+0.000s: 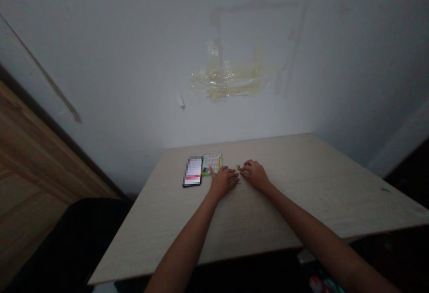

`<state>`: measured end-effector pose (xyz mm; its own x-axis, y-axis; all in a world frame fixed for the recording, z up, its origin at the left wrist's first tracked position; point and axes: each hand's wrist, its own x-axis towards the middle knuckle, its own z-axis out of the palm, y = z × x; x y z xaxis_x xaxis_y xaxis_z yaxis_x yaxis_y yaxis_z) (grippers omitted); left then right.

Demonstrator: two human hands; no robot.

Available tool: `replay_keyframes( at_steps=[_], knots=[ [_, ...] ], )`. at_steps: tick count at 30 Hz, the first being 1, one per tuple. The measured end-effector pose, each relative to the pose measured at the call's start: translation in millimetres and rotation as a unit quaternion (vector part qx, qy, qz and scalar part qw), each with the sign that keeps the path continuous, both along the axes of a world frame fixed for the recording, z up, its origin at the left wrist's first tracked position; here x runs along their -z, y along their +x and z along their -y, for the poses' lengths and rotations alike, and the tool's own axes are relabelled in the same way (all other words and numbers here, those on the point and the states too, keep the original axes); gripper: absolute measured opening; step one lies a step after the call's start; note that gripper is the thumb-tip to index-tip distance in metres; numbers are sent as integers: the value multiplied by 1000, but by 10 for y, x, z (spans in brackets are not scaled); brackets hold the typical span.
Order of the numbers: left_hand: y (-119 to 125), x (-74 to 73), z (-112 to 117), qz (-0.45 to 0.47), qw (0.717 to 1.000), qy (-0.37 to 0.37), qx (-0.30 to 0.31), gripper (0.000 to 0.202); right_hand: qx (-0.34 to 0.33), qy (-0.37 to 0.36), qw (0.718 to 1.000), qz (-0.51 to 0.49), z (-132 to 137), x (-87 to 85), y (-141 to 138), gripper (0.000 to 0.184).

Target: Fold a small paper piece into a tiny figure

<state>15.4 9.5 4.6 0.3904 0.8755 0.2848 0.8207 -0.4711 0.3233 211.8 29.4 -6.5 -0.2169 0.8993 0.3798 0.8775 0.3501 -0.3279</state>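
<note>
Firstly, we look at the wall, which is the largest thing, and then at the pale table standing in front of it. Over the table we have two bare hands: the left hand lies low with its thumb spread out, and the right hand is bent, with its fingers gathered close. Next, we find the phone, and just beside it the printed card, which the left thumb overlaps in our view. Smallest is the little paper piece, on the table between the two hands' fingertips. The gap between the hands is narrow; whether either of them truly pinches the piece, we cannot tell. We judge this piece to be light, thin and rather easy to bend or tear, so we would hold it softly by its opposite edges, and flat against the table for support.
</note>
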Motion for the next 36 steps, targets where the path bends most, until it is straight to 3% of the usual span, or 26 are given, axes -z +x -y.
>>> replay_keyframes(
  at_steps=[9, 23, 36],
  knots=[
    [-5, -31, 6, -16, 1000, -10, -3, 24, 16, -1, 1000, -8, -12, 16, -17, 23],
    [-4, -19, -2, -18, 1000, -14, -14, 24, -13, -28, 1000, -3, -33, 7, 59, 27],
    [1, 8, -2, -14, 1000, -13, -24, 24, -56, -46, 997, 5, -26, -6, 134, 44]
  ],
)
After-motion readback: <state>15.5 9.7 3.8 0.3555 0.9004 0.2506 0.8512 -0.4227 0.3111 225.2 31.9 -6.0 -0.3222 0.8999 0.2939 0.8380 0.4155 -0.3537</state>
